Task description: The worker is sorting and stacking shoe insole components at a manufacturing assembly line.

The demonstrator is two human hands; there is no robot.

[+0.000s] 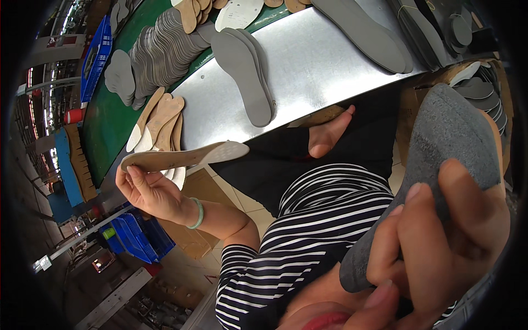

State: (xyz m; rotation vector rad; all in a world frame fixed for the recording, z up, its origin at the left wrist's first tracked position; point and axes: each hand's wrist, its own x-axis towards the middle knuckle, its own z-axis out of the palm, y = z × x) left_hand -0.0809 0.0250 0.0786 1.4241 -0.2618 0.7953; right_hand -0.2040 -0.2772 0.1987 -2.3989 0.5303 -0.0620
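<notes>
My left hand (149, 192), with a pale green bangle at the wrist, pinches one end of a tan insole board (179, 159). The board is held nearly edge-on, and its other end is whitish and dotted. Close to the camera, my right hand (434, 242) grips a dark grey speckled insole (448, 129), fingers bent around its lower part. A tan edge shows along that insole's right side. On the metal tabletop (192, 104), beyond both hands, lie a few stacked flat grey insoles (239, 71). A small pile of tan and white insole boards (160, 118) sits above my left hand.
A long row of grey insoles (165, 52) lies on the green surface (104, 140). More grey insoles (363, 38) rest at the far right, beside tied dark bundles (418, 30). A cardboard box (410, 124) holds insoles at right. Blue crates (137, 236) stand lower left.
</notes>
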